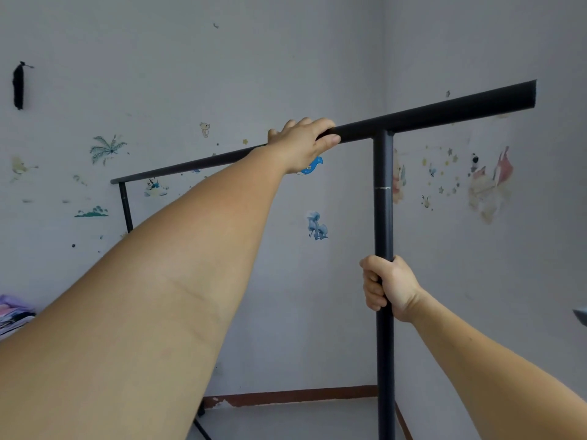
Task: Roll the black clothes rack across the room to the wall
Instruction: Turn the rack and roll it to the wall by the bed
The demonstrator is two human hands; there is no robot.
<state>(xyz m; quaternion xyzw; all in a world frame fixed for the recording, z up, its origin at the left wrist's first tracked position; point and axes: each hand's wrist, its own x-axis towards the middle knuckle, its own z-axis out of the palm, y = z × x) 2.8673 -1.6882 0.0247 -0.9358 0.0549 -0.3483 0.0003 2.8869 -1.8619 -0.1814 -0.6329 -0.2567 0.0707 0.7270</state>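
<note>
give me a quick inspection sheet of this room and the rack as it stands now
surface: grey floor with a red-brown skirting strip along the wall foot; little of it in view
job's things: black clothes rack, top bar running from far left to upper right, near upright post vertical, far post at left; no clothes on the bar; wheels not in view
clutter: pile of purple and pink fabric at the left edge
grips: left hand closed over the top bar; right hand closed round the near post
cables: nothing seen
surroundings: pale walls meeting in a corner, cartoon stickers scattered on both, a dark tassel-like thing hanging upper left
</note>
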